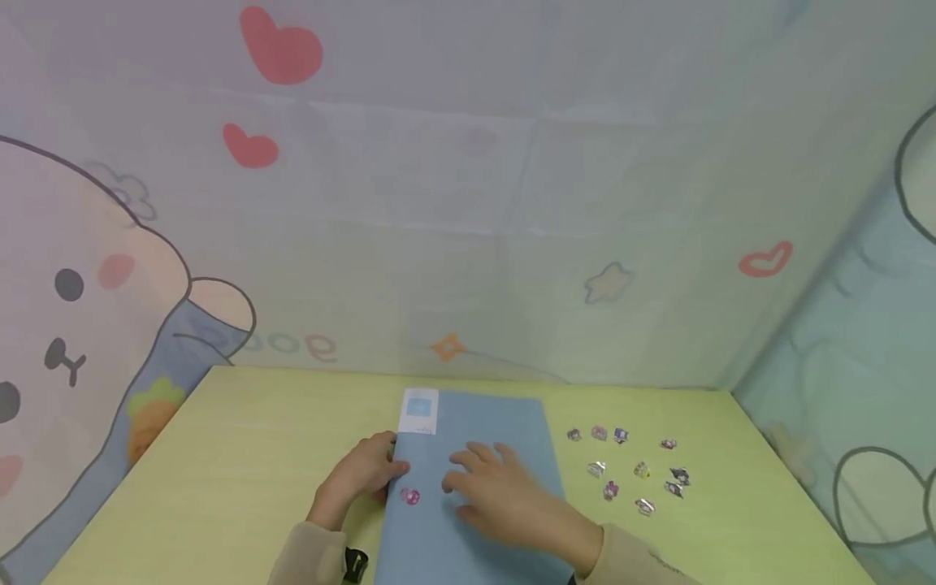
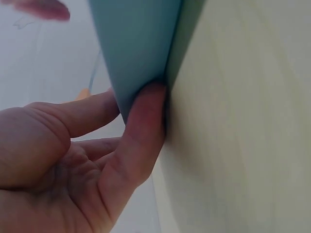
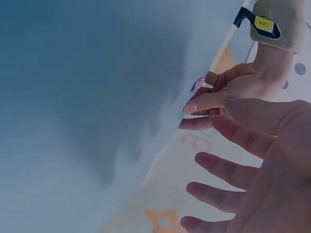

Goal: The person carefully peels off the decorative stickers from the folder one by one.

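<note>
A large blue folder (image 1: 497, 422) with a white label (image 1: 419, 412) at its upper left corner lies on the table. My left hand (image 1: 361, 473) grips its left edge, thumb on top. In the left wrist view, a finger of the left hand (image 2: 104, 150) is tucked under the blue folder edge (image 2: 138, 43). A small pink sticker (image 1: 410, 496) is on the folder near that edge. My right hand (image 1: 508, 500) is over the folder with its fingers spread, holding nothing; in the right wrist view the right hand (image 3: 262, 170) is apart from the surface.
Several small shiny stickers (image 1: 642, 470) lie scattered on the yellow-green table (image 1: 241, 455), right of the folder. A printed cloth backdrop (image 1: 439, 179) stands behind the table. Another printed cloth (image 1: 863, 366) hangs along the right side.
</note>
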`<state>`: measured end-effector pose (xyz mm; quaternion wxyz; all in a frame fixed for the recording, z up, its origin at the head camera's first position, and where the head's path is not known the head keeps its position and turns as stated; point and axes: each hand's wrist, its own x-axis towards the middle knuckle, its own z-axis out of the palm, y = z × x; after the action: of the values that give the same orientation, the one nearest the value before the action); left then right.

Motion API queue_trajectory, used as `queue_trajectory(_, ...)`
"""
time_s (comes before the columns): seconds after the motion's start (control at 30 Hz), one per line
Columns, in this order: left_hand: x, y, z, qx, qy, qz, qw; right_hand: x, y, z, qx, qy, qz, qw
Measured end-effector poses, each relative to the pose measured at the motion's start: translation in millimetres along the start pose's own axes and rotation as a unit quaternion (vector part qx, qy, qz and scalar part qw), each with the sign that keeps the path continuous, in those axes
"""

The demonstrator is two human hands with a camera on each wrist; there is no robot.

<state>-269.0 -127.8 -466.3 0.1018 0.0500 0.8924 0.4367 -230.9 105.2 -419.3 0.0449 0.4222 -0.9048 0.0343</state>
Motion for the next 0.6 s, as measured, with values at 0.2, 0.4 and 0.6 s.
queue_trajectory(0.2,-2.4,-0.5,-0.4,0.017,0.004,0.002,0.9998,21.1,-8.0,3.8,-0.002,0.002,-0.007,1.0000)
queue_trajectory(0.4,-5.6,0.1,-0.5,0.027,0.004,0.006,0.9996,43.1,-17.1,16.2,-0.029,0.001,-0.021,0.9994)
queue_trajectory(0.6,-5.1,2.8,-0.5,0.024,0.007,0.012,0.9996,56.1,-24.3,22.6,-0.055,-0.011,-0.014,0.9983)
